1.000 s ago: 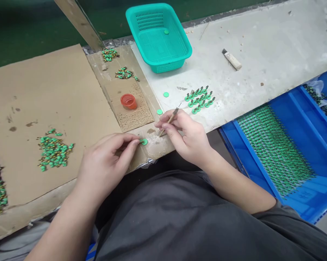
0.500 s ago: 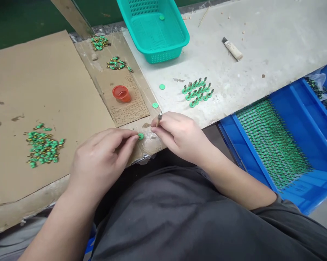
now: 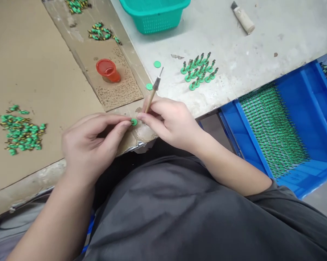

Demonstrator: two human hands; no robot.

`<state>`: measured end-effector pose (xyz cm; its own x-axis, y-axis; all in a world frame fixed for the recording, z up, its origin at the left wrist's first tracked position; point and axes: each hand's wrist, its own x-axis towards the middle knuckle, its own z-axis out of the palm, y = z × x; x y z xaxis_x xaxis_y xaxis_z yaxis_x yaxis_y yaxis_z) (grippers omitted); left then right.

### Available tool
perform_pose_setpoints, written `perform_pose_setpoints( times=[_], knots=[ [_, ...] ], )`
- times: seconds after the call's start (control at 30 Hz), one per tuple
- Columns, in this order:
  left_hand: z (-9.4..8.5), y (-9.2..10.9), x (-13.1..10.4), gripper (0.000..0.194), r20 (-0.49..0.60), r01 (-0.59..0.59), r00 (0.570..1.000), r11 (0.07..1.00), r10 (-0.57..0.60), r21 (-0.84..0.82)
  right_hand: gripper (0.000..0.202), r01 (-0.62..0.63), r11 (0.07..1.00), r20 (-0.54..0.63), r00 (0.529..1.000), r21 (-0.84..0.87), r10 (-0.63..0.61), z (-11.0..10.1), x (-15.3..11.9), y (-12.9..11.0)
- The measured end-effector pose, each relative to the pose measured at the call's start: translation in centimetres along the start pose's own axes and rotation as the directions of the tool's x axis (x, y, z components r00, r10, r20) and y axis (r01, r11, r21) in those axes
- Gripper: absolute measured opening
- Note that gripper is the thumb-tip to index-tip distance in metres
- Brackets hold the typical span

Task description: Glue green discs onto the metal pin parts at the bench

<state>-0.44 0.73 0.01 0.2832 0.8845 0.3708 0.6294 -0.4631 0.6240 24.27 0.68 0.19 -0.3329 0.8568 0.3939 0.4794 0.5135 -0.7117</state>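
In the head view, the left hand (image 3: 90, 145) pinches a green disc (image 3: 134, 122) at its rim, near the worktop's (image 3: 220, 36) front edge; the right hand (image 3: 174, 123) grips a thin wooden-handled tool (image 3: 152, 98), tip pointing away. A light, steady pinch with the disc kept level should serve best.

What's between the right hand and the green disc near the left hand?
Nothing visible. The right hand, holding a thin tool, is right beside the green disc; the left hand is at its other edge.

Head cam, looks fwd & down at bench (image 3: 234, 54), v. close.
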Motion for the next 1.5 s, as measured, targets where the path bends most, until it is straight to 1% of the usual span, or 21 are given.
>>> perform_pose_setpoints(
  times=[0.1,0.17,0.23,0.47,0.67,0.8,1.03,1.13,1.23,1.33,1.43,1.5],
  knots=[
    [0.3,-0.2,-0.2,0.010,-0.011,0.026,1.000,1.000,-0.026,-0.016,0.042,0.040,0.998,-0.036,0.999,0.051,-0.038,1.4,0.4,0.2],
    [0.4,-0.3,-0.3,0.012,-0.019,0.055,0.998,0.998,-0.055,-0.028,0.047,0.056,0.997,-0.041,0.998,0.044,-0.054,2.2,0.6,0.4],
    [0.5,-0.3,-0.4,0.013,-0.028,0.079,0.996,0.996,-0.080,-0.044,0.050,0.035,0.999,-0.023,0.999,0.016,-0.035,2.5,0.7,0.4],
    [0.4,0.0,-0.2,0.014,-0.033,0.084,0.996,0.995,-0.086,-0.058,0.045,-0.033,0.996,0.067,0.997,-0.080,0.038,2.3,0.8,-0.1],
    [0.4,-0.2,-0.2,0.018,-0.036,0.071,0.997,0.997,-0.072,-0.037,0.039,-0.008,0.998,0.111,0.994,-0.061,0.015,2.2,1.1,-0.4],
    [0.4,-0.2,-0.3,0.019,-0.032,0.074,0.997,0.997,-0.075,-0.036,0.037,0.017,0.999,0.104,0.995,-0.042,-0.012,2.4,1.2,-0.3],
    [0.3,0.0,-0.2,0.020,-0.028,0.068,0.997,0.997,-0.068,-0.032,0.043,0.029,0.998,0.090,0.996,-0.060,-0.024,2.6,0.9,0.2],
    [0.3,0.0,-0.3,0.019,-0.023,0.065,0.998,0.997,-0.065,-0.031,0.038,0.033,0.998,0.096,0.995,-0.061,-0.027,2.6,0.9,-0.1],
    [0.2,-0.3,-0.4,0.013,-0.025,0.036,0.999,0.998,-0.037,-0.044,0.032,0.050,0.998,0.079,0.996,-0.043,-0.046,2.8,0.9,-0.5],
    [0.2,-0.5,-0.5,0.011,-0.029,0.016,0.999,0.999,-0.017,-0.041,0.031,0.036,0.997,0.103,0.994,-0.075,-0.028,3.0,1.0,-1.1],
    [0.2,-0.4,-0.4,0.013,-0.040,0.002,0.999,1.000,-0.002,-0.014,0.032,0.019,0.993,0.154,0.988,-0.115,-0.001,3.0,1.0,-1.4],
    [0.2,-0.2,-0.3,0.014,-0.029,0.004,1.000,1.000,-0.004,-0.024,0.033,0.009,0.994,0.133,0.991,-0.110,0.006,3.0,1.0,-1.3]
  ],
)
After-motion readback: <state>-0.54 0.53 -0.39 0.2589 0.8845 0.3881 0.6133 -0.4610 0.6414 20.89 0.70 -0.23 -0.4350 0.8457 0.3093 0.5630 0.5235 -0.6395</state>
